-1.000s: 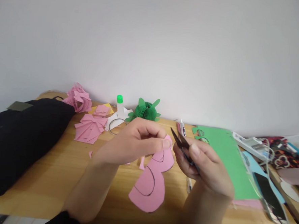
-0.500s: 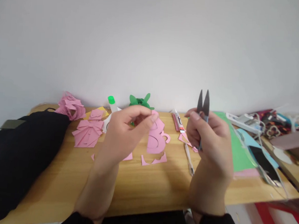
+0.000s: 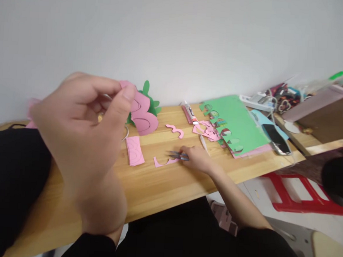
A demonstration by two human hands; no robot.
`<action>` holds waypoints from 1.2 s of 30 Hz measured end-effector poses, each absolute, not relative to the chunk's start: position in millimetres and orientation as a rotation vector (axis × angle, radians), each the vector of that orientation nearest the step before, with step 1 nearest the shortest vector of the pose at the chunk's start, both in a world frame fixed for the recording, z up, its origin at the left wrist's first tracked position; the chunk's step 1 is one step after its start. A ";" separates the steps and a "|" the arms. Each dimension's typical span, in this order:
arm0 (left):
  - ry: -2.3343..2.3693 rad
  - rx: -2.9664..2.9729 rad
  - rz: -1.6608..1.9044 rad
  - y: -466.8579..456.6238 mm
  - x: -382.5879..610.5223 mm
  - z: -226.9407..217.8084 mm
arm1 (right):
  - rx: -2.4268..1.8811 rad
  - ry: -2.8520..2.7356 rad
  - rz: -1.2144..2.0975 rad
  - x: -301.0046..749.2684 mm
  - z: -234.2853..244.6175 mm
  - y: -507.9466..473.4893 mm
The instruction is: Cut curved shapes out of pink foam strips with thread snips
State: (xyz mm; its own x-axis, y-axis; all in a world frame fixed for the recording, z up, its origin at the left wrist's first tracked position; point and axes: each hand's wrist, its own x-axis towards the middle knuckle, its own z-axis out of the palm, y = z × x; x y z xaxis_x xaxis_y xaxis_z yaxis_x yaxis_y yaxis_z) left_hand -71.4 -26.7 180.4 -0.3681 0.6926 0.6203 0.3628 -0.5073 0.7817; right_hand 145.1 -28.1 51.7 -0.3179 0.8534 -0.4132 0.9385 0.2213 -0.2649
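Observation:
My left hand (image 3: pixel 83 138) is raised close to the camera, its thumb and fingers pinched on a pink paper cut-out (image 3: pixel 142 113) marked with curved black lines. My right hand (image 3: pixel 197 159) is low on the wooden table (image 3: pixel 156 182), closed on small grey scissors (image 3: pixel 177 155) whose blades lie flat on the wood. A pink paper scrap (image 3: pixel 163 161) lies just left of the blades. A folded pink strip (image 3: pixel 135 150) lies further left on the table.
A green paper ornament (image 3: pixel 150 100) stands behind the cut-out. A glue tube (image 3: pixel 191 112), a curly pink offcut (image 3: pixel 175 130), green sheets (image 3: pixel 235 122) and a phone (image 3: pixel 275 138) lie to the right. Black cloth (image 3: pixel 8 173) covers the left end. A red stool (image 3: pixel 295 194) stands on the floor.
The view has swung left and tilted. My right hand dropped from chest height to the table with the scissors. My left hand rose nearer the camera, still pinching the pink cut-out.

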 end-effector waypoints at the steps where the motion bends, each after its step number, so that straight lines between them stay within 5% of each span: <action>1: 1.406 1.670 1.986 -26.6 -70.2 180.3 | 1.705 2.293 -0.705 142.9 53.4 -29.4; 6: 1.313 1.835 1.963 -25.4 -68.2 178.2 | 1.797 2.241 -0.703 153.3 69.9 -32.1; 13: 1.262 1.705 1.936 -20.0 -70.8 176.6 | 2.622 1.818 -0.411 222.5 82.5 -14.6; 20: 1.031 1.438 1.627 -2.8 -59.4 166.6 | 2.971 1.811 -0.640 224.0 75.9 -0.5; 23: 0.936 1.259 1.489 0.0 -55.7 165.5 | 3.025 2.090 -0.885 208.5 86.6 -4.9; 28: 0.906 1.159 1.478 0.4 -51.9 165.6 | 2.609 2.601 -1.759 163.1 110.2 -19.4; 36: 0.863 0.938 1.747 -2.6 -47.5 162.8 | 2.331 2.665 -2.619 103.8 164.0 -8.5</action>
State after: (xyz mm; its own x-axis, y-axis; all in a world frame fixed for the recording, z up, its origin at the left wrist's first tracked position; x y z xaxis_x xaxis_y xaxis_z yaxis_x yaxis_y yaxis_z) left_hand -47.5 -2.6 162.8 -0.2648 0.9401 0.2148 -0.4011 -0.3100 0.8620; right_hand 103.8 -8.5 164.0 0.0615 0.9842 0.1660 -0.1488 0.1734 -0.9735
